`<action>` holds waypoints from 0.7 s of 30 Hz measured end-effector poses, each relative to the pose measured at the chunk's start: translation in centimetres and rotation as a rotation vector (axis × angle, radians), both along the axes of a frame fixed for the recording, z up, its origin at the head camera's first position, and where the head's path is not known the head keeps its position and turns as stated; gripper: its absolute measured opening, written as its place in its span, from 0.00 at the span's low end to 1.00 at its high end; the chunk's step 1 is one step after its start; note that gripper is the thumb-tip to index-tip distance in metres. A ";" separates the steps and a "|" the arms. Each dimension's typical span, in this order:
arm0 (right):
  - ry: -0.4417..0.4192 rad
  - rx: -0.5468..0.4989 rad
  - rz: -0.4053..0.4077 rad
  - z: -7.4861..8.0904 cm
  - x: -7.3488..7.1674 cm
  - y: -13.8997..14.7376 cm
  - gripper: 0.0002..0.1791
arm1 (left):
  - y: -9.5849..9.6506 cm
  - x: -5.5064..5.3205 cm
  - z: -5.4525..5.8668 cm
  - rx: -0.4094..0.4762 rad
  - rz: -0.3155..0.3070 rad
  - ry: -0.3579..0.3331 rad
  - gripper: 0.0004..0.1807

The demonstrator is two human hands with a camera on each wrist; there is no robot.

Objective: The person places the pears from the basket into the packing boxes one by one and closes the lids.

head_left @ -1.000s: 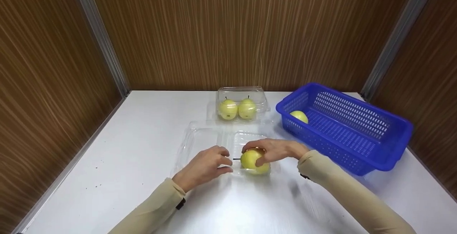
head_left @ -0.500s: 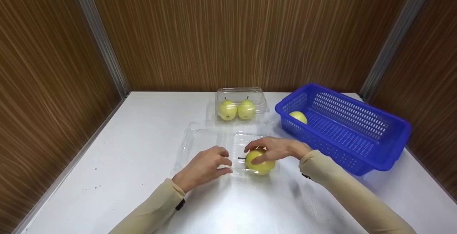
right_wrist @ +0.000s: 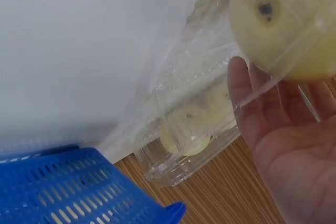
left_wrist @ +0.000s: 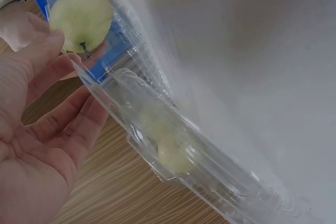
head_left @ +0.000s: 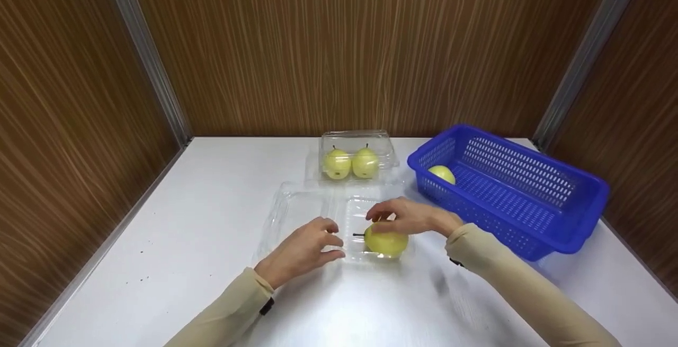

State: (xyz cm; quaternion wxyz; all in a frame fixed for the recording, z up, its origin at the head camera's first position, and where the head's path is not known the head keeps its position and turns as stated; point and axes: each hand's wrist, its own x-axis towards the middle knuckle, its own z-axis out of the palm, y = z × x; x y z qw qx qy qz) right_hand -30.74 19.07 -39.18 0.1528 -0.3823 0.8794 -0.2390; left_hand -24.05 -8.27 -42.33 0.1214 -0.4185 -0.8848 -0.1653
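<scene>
A yellow-green pear lies on its side, stem to the left, in the right half of an opened clear plastic clamshell box. My right hand is over the pear, fingers loosely bent and thumb across its upper side. In the right wrist view, the fingers are spread beside the pear without closing round it. My left hand is at the box's near side, fingers relaxed and apart from the pear. The left wrist view has its fingertips at the box's edge.
Behind stands a closed clear box with two pears in it. To the right, a blue plastic basket holds another pear. Wood-patterned panels enclose the white table.
The pear has shifted slightly right within the box, then stayed put. My right hand has loosened and risen a little off it. My left hand has barely moved.
</scene>
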 end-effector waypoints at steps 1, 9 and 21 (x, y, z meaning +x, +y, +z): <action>0.015 -0.016 -0.002 0.2 -0.1 0.1 0.21 | -0.1 0.0 -0.1 0.007 -0.002 0.005 0.09; 0.108 -0.033 -0.097 2.1 -1.0 1.1 0.15 | 0.0 0.0 -0.4 0.026 0.024 -0.015 0.13; 0.230 -0.062 -0.097 3.7 -2.2 3.1 0.14 | 0.3 0.0 -0.1 0.006 0.031 -0.035 0.15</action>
